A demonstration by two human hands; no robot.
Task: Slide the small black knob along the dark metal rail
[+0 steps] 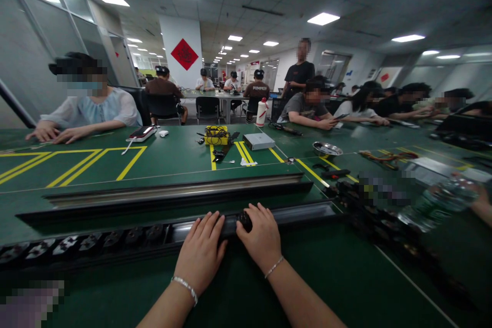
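A long black channel (307, 211) with a shiny inner face lies crosswise in front of me. Its left part holds a row of several black modules (111, 238), some with metal pieces on top. My left hand (202, 246) rests flat over the channel just right of that row, its fingers stretched out. In my right hand (263, 238), between thumb and fingers, is a small black part (244, 221) at the channel; its shape is mostly hidden. The two hands are a short way apart.
Beyond the channel lie further long black rails (180, 192). A pile of black parts (384, 220) spreads at the right, near a clear plastic bottle (438, 202) touched by another person's hand. A metal bowl (326, 149), a grey box (259, 141) and a yellow box with cables (216, 135) stand farther back.
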